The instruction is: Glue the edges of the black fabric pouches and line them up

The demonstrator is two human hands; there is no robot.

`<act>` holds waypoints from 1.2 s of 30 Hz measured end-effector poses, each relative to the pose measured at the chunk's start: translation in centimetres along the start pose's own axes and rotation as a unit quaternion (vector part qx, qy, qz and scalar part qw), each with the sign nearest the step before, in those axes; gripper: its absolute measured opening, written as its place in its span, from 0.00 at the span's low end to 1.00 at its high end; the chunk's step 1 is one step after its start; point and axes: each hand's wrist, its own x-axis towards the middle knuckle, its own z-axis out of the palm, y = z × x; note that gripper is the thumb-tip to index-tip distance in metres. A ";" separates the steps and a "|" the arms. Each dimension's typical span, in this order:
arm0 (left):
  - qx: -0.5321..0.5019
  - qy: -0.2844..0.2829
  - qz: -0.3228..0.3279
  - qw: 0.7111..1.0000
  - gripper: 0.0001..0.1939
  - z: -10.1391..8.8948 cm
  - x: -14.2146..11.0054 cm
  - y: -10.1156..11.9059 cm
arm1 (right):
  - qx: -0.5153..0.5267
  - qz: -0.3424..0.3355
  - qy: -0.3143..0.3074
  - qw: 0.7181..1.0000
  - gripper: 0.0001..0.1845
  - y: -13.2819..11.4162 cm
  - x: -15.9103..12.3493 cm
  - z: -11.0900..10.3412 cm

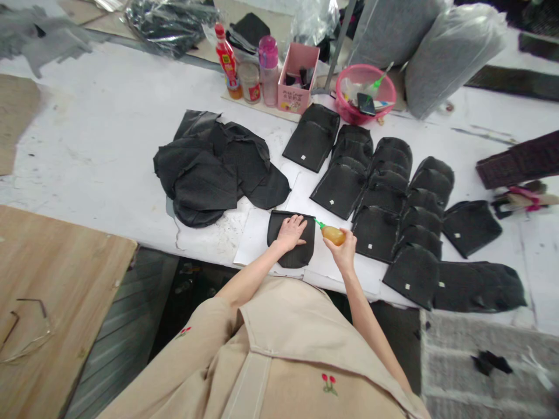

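The person wears a beige garment (288, 390) of matte, slightly creased cloth. A broad flap (301, 320) with a pointed corner and a stitched hem lies across its front, and a band (248, 384) edged with pale topstitching runs down below. Two small embroidered motifs (329, 384), red blooms on green stems, decorate the fabric. The loose left sleeve (205, 320) leaves the forearm uncovered; left hand (291, 233) and right hand (343, 247) are bare.

Soft, bright light is washing the white table (109, 145).
Clear plastic (168, 26) is glinting; space beneath (187, 291) is sinking into shadow; outer edges are blurring.
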 end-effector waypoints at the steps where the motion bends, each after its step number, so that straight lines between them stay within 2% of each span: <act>1: 0.006 0.000 0.000 1.000 0.37 -0.1 0.0 0.0 | -0.004 -0.010 0.000 1.000 0.37 -0.1 0.1 -0.1; 7: 0.021 0.001 0.001 1.000 0.35 -0.2 -0.1 0.0 | -0.027 -0.067 -0.014 0.997 0.31 -1.1 0.1 -0.5; 10: 0.021 0.003 0.002 1.000 0.35 -0.2 -0.1 0.1 | -0.045 -0.070 -0.010 0.996 0.28 -1.1 -0.3 -0.7; 16: 0.020 0.000 0.003 1.000 0.35 -0.3 -0.1 0.1 | -0.038 -0.089 0.008 0.995 0.27 -0.7 -0.9 -0.8; 20: 0.019 0.001 0.003 1.000 0.35 -0.4 -0.1 0.1 | -0.033 -0.082 0.031 0.996 0.28 -0.9 -0.5 -0.2; 24: 0.018 -0.004 0.003 1.000 0.37 -0.5 -0.1 0.1 | -0.038 -0.081 0.028 0.996 0.28 -1.0 -0.2 -0.1; 30: 0.019 0.000 0.002 1.000 0.36 -0.2 -0.1 0.0 | -0.035 -0.100 0.012 0.994 0.25 -0.4 -1.3 -0.9; 36: 0.023 -0.011 -0.002 1.000 0.37 -0.4 -0.1 0.1 | -0.047 -0.089 0.004 0.995 0.25 -0.3 -2.4 -1.4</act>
